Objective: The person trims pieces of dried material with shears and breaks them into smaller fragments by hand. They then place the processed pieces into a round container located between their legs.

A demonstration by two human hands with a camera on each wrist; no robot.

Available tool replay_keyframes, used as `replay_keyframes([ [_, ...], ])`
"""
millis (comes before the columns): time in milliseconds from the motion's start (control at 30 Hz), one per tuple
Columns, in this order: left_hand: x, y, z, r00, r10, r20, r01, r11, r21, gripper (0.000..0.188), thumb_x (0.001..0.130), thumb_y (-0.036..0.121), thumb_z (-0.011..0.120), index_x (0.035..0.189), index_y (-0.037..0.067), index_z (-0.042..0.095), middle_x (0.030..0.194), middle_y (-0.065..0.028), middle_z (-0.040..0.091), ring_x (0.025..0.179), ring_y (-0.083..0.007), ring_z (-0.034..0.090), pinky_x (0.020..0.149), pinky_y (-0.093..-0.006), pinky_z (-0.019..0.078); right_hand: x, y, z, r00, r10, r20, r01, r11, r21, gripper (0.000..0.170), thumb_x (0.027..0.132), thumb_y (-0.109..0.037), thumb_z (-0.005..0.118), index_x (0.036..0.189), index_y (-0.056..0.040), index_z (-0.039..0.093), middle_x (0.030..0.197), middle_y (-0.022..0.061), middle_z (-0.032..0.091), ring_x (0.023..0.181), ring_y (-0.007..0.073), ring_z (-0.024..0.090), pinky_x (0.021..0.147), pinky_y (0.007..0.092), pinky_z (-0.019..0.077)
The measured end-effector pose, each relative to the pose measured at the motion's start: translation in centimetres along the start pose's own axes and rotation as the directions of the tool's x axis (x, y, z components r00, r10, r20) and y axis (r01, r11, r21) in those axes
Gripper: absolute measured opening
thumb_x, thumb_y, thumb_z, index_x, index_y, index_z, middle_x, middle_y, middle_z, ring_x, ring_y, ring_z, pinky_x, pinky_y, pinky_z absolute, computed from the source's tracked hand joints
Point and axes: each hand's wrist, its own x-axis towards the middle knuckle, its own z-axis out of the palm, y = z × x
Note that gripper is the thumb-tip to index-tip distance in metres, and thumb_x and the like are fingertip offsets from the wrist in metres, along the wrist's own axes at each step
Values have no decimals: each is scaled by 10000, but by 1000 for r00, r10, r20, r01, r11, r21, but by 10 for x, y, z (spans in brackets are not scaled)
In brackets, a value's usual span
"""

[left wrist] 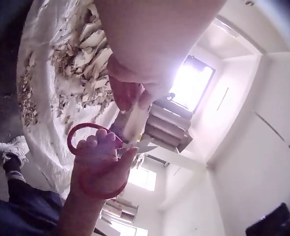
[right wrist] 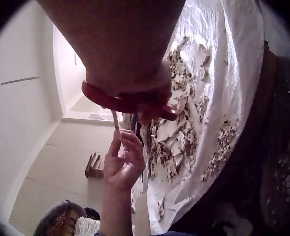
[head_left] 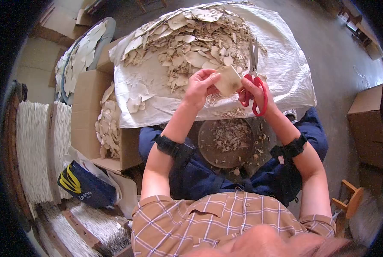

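Observation:
My left hand (head_left: 198, 88) pinches a thin, flat, pale slice (head_left: 228, 80) by its left edge, thumb on top. The slice has a squarish outline and a brownish patch. In my right hand (head_left: 256, 91) is a pair of scissors (head_left: 253, 64) with red handles, blades pointing away from the body. The right fingertips are at the slice's right edge, and the blades stand clear of it in the head view. Both hands are over the near edge of a white cloth (head_left: 281, 55), in front of a heap of similar pale slices and broken bits (head_left: 191, 58).
Between the knees sits a round basin (head_left: 203, 150) with scraps in it. A cardboard box (head_left: 86, 107) holding more slices stands left, beside a blue bag (head_left: 86, 188). Beyond it is a round tray (head_left: 110, 32) of pale pieces. Boxes (head_left: 367, 115) and a wooden stool (head_left: 354, 203) are right.

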Motion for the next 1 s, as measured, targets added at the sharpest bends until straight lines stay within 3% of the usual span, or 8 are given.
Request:
replay_keyframes([
  [33,1,-3,-1,1000,-3,0,3,1000,3,204,777,97,600,964,55,531,870,-40,584,720,-135,584,612,-265,503,0,0,0,998,59,6,-59,991,118,331,786,-340,582,783,-11,541,636,35,545,532,108,524,466,245,406],
  [100,5,-5,-2,987,53,-152,-75,987,-142,237,794,43,554,1016,14,476,922,-79,561,756,-169,585,625,-289,528,4,8,-5,999,36,10,-36,999,36,404,799,-410,546,783,-7,542,644,50,555,515,120,533,455,256,411],
  [167,7,-6,-6,986,109,-123,-133,969,-207,258,798,27,535,1042,9,452,949,-90,549,765,-182,585,635,-291,528,2,9,-6,991,128,36,-114,960,-256,456,802,-461,511,780,-7,540,645,57,557,512,119,532,464,259,417],
  [233,10,-3,-9,981,168,-99,-189,943,-275,280,802,12,515,1068,4,427,976,-102,536,775,-196,586,645,-293,528,-4,10,-2,994,106,21,-93,935,-341,501,793,-511,487,772,-12,532,627,92,548,526,178,535,494,301,421],
  [300,11,0,-11,970,214,-114,-238,933,-270,263,807,8,498,1061,0,432,966,-95,539,770,-197,584,649,-295,527,-5,21,-1,990,-118,76,140,813,-565,511,775,-530,496,769,-20,521,626,135,535,577,260,542,541,354,417],
  [333,11,1,-11,970,214,-116,-238,933,-270,263,807,8,498,1061,0,432,966,-95,539,770,-197,584,649,-295,527,-6,20,-2,997,-54,62,81,795,-601,517,764,-541,499,745,-25,515,660,175,533,642,327,548,574,395,409],
  [600,6,11,-7,935,313,-168,-310,950,42,194,833,94,506,1006,8,490,879,-64,574,706,-115,559,544,-247,489,-12,12,1,987,-126,105,161,635,-756,530,752,-558,498,698,-31,517,664,191,549,686,361,559,581,418,418],
  [1000,-1,25,-13,917,376,-133,-340,912,230,207,840,117,492,1014,6,504,845,-38,573,676,-72,523,539,-208,435,-18,2,3,961,-192,200,271,501,-822,457,760,-506,523,703,-53,536,645,154,542,640,333,548,560,395,412],
])
